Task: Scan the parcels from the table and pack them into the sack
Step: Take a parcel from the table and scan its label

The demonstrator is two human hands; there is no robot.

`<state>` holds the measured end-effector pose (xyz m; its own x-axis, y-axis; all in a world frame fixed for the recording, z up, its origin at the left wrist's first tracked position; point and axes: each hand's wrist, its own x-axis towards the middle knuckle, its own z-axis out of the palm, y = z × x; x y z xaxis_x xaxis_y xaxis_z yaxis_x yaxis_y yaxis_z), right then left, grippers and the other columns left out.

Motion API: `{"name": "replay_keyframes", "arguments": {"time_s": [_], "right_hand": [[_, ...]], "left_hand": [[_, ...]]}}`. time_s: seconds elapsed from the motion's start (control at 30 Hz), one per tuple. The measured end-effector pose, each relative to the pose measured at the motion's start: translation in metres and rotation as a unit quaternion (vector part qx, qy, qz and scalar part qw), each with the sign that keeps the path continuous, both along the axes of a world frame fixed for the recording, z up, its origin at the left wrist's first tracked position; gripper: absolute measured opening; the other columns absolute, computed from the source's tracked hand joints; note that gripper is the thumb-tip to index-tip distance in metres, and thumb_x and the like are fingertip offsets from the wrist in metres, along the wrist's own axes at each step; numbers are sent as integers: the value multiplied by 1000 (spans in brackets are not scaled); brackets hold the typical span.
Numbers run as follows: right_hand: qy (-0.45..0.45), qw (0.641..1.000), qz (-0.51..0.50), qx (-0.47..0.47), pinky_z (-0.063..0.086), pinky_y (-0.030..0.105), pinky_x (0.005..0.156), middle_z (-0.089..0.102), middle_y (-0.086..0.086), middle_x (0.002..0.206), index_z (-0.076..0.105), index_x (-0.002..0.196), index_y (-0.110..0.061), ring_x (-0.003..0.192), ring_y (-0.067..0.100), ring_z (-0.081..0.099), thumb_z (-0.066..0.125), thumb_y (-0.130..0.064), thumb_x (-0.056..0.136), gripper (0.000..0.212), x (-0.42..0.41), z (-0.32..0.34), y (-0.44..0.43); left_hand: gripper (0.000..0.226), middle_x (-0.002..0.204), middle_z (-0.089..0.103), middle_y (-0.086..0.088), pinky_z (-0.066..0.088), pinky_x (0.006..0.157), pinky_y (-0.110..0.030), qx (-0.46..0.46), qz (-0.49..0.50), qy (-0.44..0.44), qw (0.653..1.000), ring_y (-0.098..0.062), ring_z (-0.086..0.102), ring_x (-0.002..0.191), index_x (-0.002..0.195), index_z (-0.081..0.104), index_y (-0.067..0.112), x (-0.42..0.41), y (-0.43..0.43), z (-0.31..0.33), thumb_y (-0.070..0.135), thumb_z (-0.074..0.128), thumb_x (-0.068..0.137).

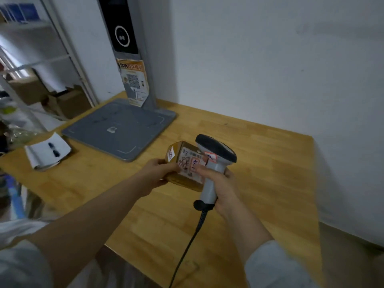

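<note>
Parcel [187, 164], a small brown box with its label up, sits over the middle of the wooden counter [270, 163]. Left hand [161, 173] grips its left end; right hand [223, 186] clasps the handle of a grey scanner [218, 150], head above the label. Beyond, a grey platform [120, 129] with upright post stands on the counter by the wall.

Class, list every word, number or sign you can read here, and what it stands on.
None reads clearly.
Orange poster on the grey stand: blurred print, QR code.
White label on the brown cardboard parcel: blurred.
Red-edged sticker on the grey handheld scanner: illegible.
</note>
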<state>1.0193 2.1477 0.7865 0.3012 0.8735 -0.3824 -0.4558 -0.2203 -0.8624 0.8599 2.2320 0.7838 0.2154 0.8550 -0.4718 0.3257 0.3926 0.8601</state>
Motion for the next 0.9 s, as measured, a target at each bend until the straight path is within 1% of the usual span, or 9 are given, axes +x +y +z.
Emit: {"name": "replay_keyframes", "arguments": {"time_s": [0.07,0.1,0.17,0.23,0.37,0.43,0.53,0.6,0.9], "right_hand": [[27,999,12,19,58,39,74,73,14,93,67,97,-10,76,23,69,74,-3,79,20,1,5,-5],[40,999,25,26,58,40,73,73,17,92,67,99,-8,72,24,69,73,-4,81,20,1,7,-6],[41,998,50,26,56,37,65,72,19,83,66,97,-8,61,24,65,71,-10,84,14,-3,11,-7],[17,997,74,12,53,33,56,69,17,74,64,92,-8,52,22,58,71,-14,84,12,-11,14,-7],[-19,995,100,9,40,26,44,60,12,60,57,80,-9,41,18,46,70,-13,85,15,-26,18,-5],[-53,993,109,8,38,25,43,58,11,57,57,80,-7,40,17,44,69,-12,85,15,-32,19,-2],[-87,987,132,6,37,26,43,57,9,55,57,78,-5,40,17,43,69,-12,85,16,-41,23,1],[-100,985,144,5,37,25,43,57,8,54,57,74,-6,40,17,43,69,-11,85,17,-46,26,2],[-112,980,164,14,39,25,42,57,8,55,56,73,-5,41,16,43,69,-11,85,18,-61,35,7]], "left_hand": [[44,109,66,-11,50,75,-28,-11,32,-47,998,-20,64,96,120,55,5,-23,9,6,10,71,80],[43,108,66,-11,49,77,-29,-13,55,-72,996,-20,63,94,120,56,5,-33,13,8,8,71,80],[39,103,66,-9,47,83,-31,-4,98,-96,991,-18,61,90,117,60,6,-49,18,12,8,72,80],[38,98,66,-6,46,87,-32,10,129,-82,988,-17,59,89,115,62,7,-62,21,14,12,74,79],[37,103,67,-7,49,82,-29,23,152,-76,985,-18,61,95,114,64,9,-81,27,18,10,74,78],[35,101,68,-6,48,80,-27,34,152,-69,985,-16,61,93,111,64,10,-88,28,19,9,74,78],[29,96,69,-3,45,69,-21,50,149,-62,986,-12,62,87,107,65,11,-93,29,21,8,72,80],[25,95,68,-3,44,66,-20,52,148,-60,986,-11,62,85,104,65,13,-96,29,23,7,71,81],[26,99,69,-5,46,68,-20,59,148,-56,986,-13,64,88,106,62,13,-107,28,23,7,70,81]]}}
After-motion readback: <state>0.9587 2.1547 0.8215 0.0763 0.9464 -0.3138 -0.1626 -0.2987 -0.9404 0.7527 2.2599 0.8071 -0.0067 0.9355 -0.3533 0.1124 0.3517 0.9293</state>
